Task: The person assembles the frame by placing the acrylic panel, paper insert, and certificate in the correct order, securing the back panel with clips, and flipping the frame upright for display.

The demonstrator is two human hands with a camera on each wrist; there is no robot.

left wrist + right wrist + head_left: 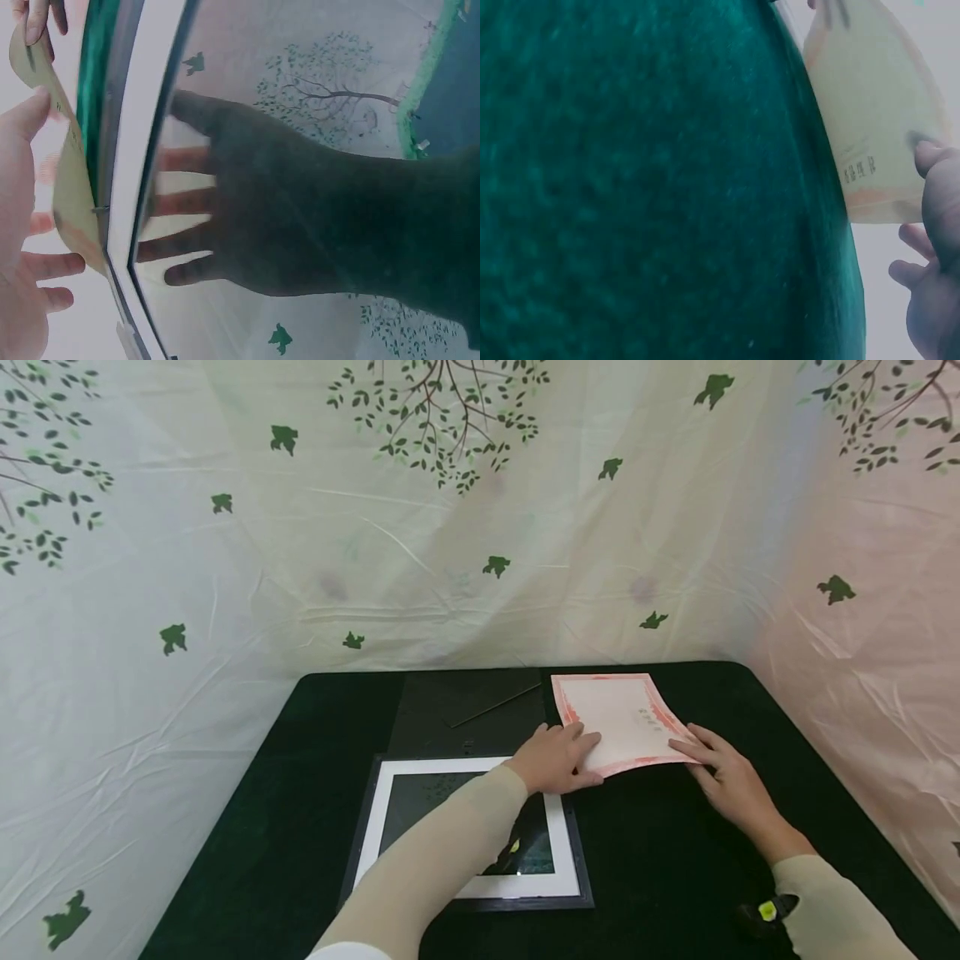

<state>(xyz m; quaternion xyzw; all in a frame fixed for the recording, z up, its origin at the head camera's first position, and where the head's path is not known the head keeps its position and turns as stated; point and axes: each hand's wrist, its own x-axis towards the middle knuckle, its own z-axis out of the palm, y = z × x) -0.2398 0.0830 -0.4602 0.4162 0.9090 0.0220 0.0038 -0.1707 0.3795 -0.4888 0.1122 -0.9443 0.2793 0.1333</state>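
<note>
A certificate [607,718], white with a red patterned border and a few characters, is held between both hands on the right half of the table, its near part curving up. My left hand [555,758] is at its near left corner, index finger over the sheet and thumb by the lower edge. In the right wrist view the thumb [934,161] of my right hand [731,781] lies against the underside, pinching the right corner. A picture frame [585,897] with dark border, white mat and reflective glass lies flat under my left forearm.
Behind the frame a dark backing board [427,706] lies near the far edge, a thin dark stick [495,706] across it. Dark green cloth [270,827] covers the table. A light curtain [420,568] with printed leaves and birds hangs behind and at both sides.
</note>
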